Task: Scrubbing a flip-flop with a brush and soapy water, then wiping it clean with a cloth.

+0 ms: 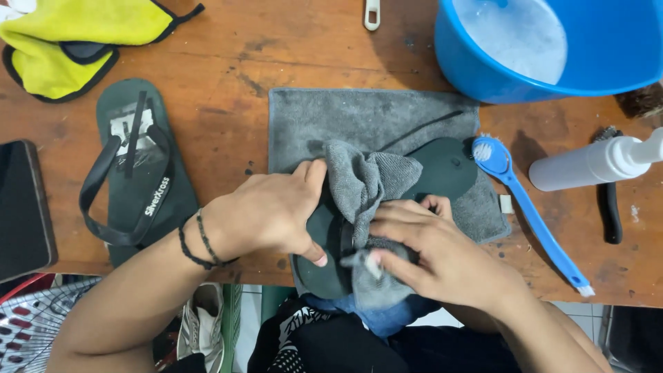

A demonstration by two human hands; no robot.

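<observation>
Wiping a dark green flip-flop [442,169] with a grey cloth [362,186] on my wooden table [221,62].

My left hand [266,214] grips the sandal's edge over a grey towel [366,117]; my right hand [435,252] pinches the cloth against it, beside a blue brush [532,214].

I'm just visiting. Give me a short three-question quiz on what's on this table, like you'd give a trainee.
1. True or false: the right hand presses a grey cloth onto a dark green sandal.
2. Which lies to the right of the grey towel? A) blue brush B) yellow cloth C) phone
3. Fill in: the blue basin holds ____ water.

Key: 1 true; 2 A; 3 soapy. The left hand steadies the sandal; a second sandal lies apart, by the left arm.
</observation>
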